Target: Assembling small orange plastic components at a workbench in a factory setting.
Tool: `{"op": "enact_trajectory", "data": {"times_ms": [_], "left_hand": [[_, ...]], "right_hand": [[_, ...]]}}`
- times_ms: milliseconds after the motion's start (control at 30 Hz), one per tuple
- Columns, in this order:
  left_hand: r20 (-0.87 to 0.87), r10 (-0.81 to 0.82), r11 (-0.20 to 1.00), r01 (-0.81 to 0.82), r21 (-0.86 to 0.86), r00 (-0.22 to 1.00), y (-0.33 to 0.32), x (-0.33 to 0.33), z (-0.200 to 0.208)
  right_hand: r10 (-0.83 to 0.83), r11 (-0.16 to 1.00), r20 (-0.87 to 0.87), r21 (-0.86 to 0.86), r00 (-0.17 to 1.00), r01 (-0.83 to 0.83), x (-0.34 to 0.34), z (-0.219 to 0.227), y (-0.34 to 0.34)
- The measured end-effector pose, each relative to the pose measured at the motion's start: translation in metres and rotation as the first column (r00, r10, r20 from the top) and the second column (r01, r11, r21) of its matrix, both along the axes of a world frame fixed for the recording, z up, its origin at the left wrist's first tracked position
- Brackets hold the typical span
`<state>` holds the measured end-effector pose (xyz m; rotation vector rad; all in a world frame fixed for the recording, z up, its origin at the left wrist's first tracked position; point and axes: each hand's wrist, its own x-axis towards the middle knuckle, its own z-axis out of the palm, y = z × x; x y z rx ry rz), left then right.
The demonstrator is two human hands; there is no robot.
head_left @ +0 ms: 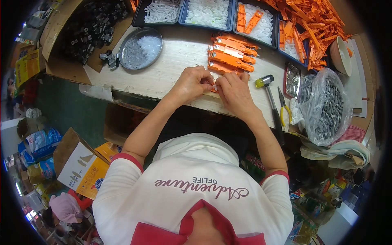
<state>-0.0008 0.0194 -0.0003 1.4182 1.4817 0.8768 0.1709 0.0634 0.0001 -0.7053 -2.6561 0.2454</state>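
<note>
Near the front edge of the pale workbench, my left hand and my right hand meet, fingertips pinched together. Between them shows a bit of an orange plastic part with a small whitish piece; my fingers cover most of it, so its full shape is hidden. Just beyond my hands lies a row of several orange plastic parts side by side, with grey tips at their right ends. To the right of my right hand are a hammer with a yellow-and-black head and yellow-handled pliers.
Trays of white plastic pieces line the back. A round metal dish and a carton of black parts stand left. Right are an orange heap, a tin of small metal pins and a plastic bag of grey parts.
</note>
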Motion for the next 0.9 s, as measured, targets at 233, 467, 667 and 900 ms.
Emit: {"op": "enact_trajectory", "data": {"times_ms": [233, 467, 667, 900], "left_hand": [[-0.021, -0.003, 1.000, 0.003, 0.002, 1.000, 0.000, 0.000, 0.002], [-0.095, -0.005, 1.000, 0.007, 0.026, 0.995, 0.001, -0.001, 0.001], [-0.065, -0.016, 1.000, 0.017, 0.012, 0.998, -0.001, 0.001, 0.002], [-0.082, -0.016, 0.998, 0.022, 0.067, 0.996, -0.001, 0.001, 0.002]], "right_hand": [[-0.080, 0.996, -0.071, 0.024, 0.994, 0.082, 0.001, -0.006, -0.010], [-0.055, 0.996, -0.039, 0.063, 0.998, 0.057, 0.001, -0.002, -0.007], [-0.003, 1.000, 0.030, 0.031, 1.000, 0.002, 0.003, 0.004, -0.001], [-0.003, 1.000, -0.070, -0.004, 0.998, 0.002, 0.002, 0.004, -0.003]]}}
